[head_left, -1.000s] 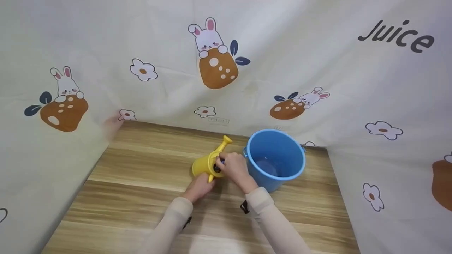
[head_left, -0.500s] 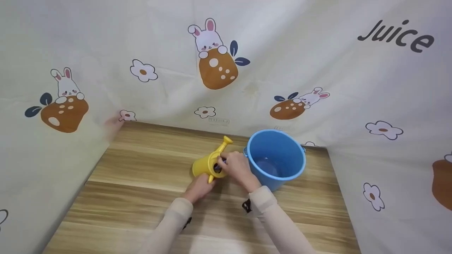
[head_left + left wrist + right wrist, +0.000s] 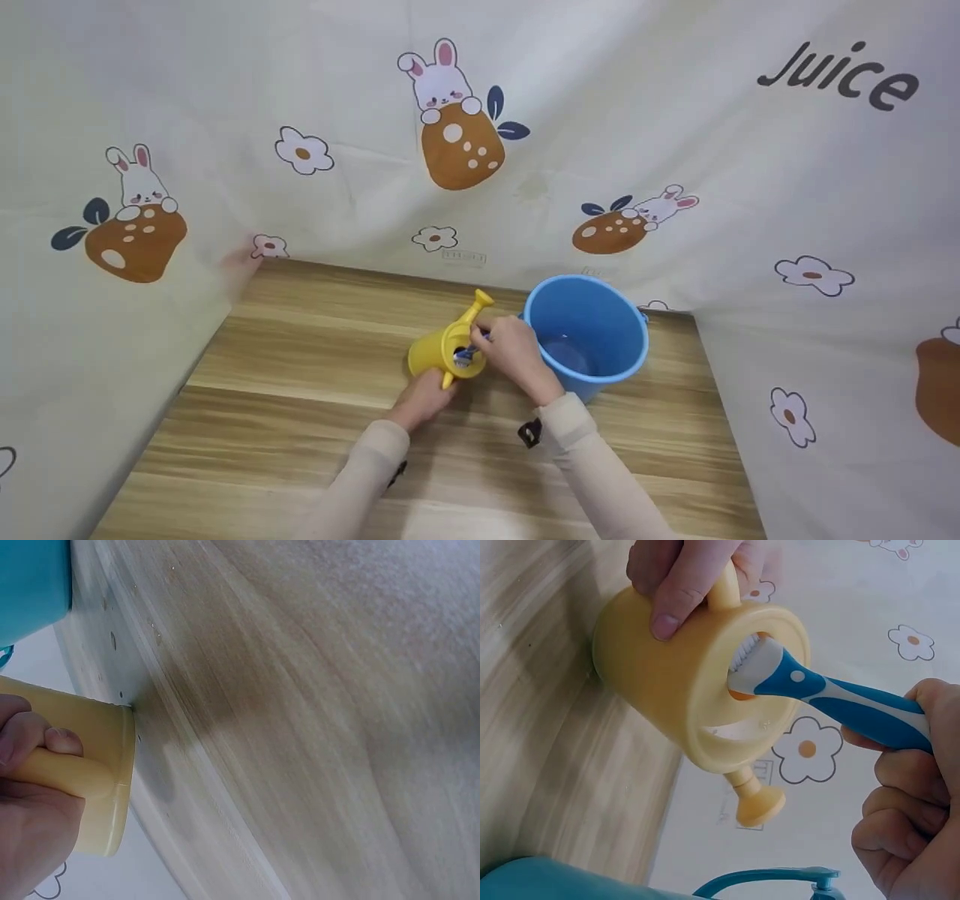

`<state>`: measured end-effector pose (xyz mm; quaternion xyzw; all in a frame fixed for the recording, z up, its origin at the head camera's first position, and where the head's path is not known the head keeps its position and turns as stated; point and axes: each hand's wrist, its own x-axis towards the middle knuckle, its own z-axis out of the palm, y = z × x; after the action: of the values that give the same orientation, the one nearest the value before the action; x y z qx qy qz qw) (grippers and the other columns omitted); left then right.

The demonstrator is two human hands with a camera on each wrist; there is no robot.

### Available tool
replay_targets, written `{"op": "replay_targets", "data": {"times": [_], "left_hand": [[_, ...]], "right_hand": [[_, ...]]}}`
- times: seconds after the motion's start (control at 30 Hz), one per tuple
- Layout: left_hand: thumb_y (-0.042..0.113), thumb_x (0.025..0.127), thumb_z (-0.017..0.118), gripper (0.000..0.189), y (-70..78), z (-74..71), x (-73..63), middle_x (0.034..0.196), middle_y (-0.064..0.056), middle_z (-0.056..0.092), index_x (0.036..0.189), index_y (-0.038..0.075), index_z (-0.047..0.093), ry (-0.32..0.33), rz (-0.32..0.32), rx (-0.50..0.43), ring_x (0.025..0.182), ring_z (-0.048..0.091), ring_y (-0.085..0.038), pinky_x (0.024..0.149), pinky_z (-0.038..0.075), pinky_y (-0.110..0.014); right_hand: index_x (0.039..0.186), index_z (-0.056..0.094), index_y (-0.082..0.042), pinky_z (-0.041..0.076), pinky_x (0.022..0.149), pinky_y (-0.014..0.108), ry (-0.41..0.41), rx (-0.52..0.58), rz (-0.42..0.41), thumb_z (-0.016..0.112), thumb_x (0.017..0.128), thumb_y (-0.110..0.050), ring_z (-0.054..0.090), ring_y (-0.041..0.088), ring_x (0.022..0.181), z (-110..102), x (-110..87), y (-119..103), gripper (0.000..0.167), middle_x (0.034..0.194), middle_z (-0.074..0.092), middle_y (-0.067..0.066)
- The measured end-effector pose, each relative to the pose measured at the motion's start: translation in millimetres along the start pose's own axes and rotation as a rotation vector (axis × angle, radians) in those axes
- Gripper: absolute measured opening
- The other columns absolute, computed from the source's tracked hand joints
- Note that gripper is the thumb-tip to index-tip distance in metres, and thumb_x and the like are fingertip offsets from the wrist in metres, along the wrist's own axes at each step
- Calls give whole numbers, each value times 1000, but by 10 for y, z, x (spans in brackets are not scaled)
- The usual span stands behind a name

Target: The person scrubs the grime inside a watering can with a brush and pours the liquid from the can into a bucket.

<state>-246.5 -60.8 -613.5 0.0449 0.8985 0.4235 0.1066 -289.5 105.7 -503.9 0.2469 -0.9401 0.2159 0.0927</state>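
A yellow watering can (image 3: pixel 430 352) stands tilted over the wooden surface, its opening turned toward the right hand and its spout pointing away. The left hand (image 3: pixel 422 399) grips its handle; in the left wrist view, the curled fingers (image 3: pixel 26 736) wrap round that handle. The right hand (image 3: pixel 514 352) holds a blue and white brush (image 3: pixel 862 709) by its grip. The brush's head, with white bristles (image 3: pixel 744 652), sits at the can's opening, partly inside it. Most of the can's inside is hidden.
A blue bucket (image 3: pixel 551 311) stands close to the right of the can, its handle (image 3: pixel 769 877) seen in the right wrist view. Printed cloth (image 3: pixel 360 195) hangs behind and at both sides of the wooden surface (image 3: pixel 285 420). Small drops (image 3: pixel 156 633) dot the wood.
The right hand has drawn back slightly to the right, and more of the brush head now shows at the can's opening. The left hand and can have stayed put.
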Motion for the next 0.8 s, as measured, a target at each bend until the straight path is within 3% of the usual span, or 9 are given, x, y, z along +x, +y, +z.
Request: {"op": "replay_targets", "data": {"times": [0.3,0.73,0.8], "left_hand": [[19,97,57,18,3,-7,-13,64,5,45,80,12,57,-10,-13,-27,54,44,-11,52,38,-27],[20,96,57,12,10,-7,-22,70,4,47,90,10,59,-22,-45,-26,60,46,-13,57,39,-28],[19,96,57,13,0,-3,-20,68,4,47,88,10,59,-15,-24,-13,59,46,-13,56,39,-28]], "right_hand": [[66,57,-15,25,48,20,-42,24,42,56,97,-28,36,6,48,3,9,-23,34,53,35,-9],[61,51,-15,26,46,22,12,-34,25,59,94,-27,37,10,48,153,15,-72,37,53,36,-6],[61,53,-15,26,46,23,31,-61,14,59,94,-28,37,11,48,211,9,-72,36,53,38,-5]]}}
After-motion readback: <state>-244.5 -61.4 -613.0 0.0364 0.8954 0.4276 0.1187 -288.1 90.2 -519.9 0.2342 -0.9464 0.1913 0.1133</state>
